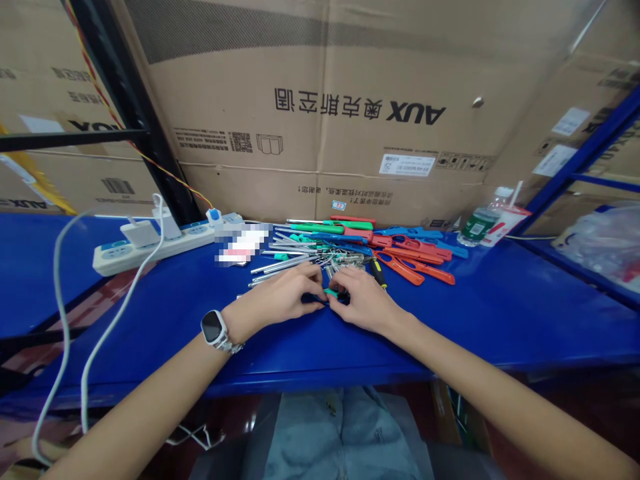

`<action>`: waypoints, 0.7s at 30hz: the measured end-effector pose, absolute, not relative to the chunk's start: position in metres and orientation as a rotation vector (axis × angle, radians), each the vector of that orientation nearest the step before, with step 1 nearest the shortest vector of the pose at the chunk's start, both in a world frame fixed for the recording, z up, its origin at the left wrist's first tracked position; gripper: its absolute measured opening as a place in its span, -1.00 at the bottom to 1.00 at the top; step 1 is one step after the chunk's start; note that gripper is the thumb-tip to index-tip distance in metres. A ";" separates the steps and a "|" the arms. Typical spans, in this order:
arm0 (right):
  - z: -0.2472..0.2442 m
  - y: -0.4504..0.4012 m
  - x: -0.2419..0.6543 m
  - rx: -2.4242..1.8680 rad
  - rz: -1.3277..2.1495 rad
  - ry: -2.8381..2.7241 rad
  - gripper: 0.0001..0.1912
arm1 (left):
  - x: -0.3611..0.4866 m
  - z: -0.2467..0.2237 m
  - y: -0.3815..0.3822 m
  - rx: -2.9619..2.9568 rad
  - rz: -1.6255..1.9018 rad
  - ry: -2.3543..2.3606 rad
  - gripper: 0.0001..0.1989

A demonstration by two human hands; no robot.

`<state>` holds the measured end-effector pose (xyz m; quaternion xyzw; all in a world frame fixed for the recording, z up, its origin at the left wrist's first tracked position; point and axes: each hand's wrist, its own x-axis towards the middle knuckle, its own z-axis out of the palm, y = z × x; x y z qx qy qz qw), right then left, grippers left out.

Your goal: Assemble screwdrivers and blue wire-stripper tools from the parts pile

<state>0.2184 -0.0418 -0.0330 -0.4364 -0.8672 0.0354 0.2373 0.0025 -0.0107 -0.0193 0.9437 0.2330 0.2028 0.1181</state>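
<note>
My left hand (pixel 295 293), with a watch (pixel 214 328) on its wrist, is closed in a pinch at the front of a pile. Fingertips hide what it grips. Close beside it, my right hand (pixel 367 300) pinches a small green piece (pixel 330 292) with dark parts around it. Just beyond the hands lie several metal tubes (pixel 280 265) and small metal parts (pixel 345 257). Orange-red plastic lighter handles (pixel 417 250), blue ones (pixel 420 233) and a green one (pixel 313 228) spread behind and to the right. A yellow-and-black tool handle (pixel 378 272) lies by my right hand.
A white power strip (pixel 195 235) with plugs and a white cable (pixel 120 313) is on the left of the blue table (pixel 450 327). A bottle (pixel 479 223) and a cup with a straw (pixel 505 223) stand back right. Large cardboard boxes (pixel 350 53) rise behind.
</note>
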 end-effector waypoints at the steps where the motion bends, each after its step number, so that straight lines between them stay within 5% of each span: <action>1: -0.032 -0.042 0.218 -1.208 0.094 -2.374 -0.98 | 0.002 -0.021 -0.011 2.799 0.567 0.666 -0.88; 12: -0.024 -0.047 0.220 -1.273 -0.230 -2.531 -0.83 | 0.007 -0.023 -0.008 2.968 0.512 0.586 -0.75; 21: -0.023 -0.045 0.214 -1.333 -0.251 -2.506 -0.90 | 0.005 -0.027 -0.005 2.945 0.533 0.565 -0.74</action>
